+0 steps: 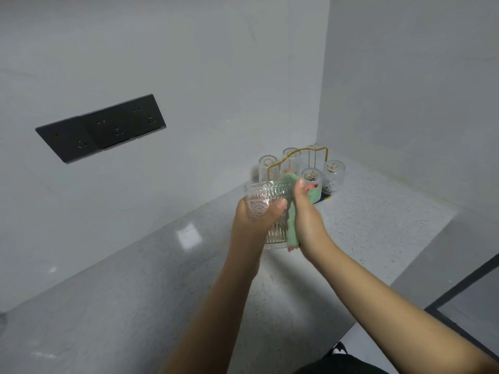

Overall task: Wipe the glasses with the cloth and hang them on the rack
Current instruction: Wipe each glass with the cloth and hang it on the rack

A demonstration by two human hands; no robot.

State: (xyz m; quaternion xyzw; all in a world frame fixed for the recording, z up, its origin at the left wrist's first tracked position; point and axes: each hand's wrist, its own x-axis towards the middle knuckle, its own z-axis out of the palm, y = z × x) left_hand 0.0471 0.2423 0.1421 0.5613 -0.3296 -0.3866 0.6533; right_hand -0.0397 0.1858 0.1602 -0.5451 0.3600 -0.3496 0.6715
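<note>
Speckled grey countertop (364, 225) below; left hand (259, 214) grips the embossed clear glass (263, 198), right hand (305, 211) clutching the green cloth (293, 228); best to rotate the glass against the right fingers.

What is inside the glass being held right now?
Part of the green cloth is tucked over the rim into the glass, pressed by the right hand. The glass bottom is hidden behind the left hand.

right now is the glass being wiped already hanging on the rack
No, the left hand holds the glass up above the counter while the right hand presses the green cloth against it, short of the rack.
</note>
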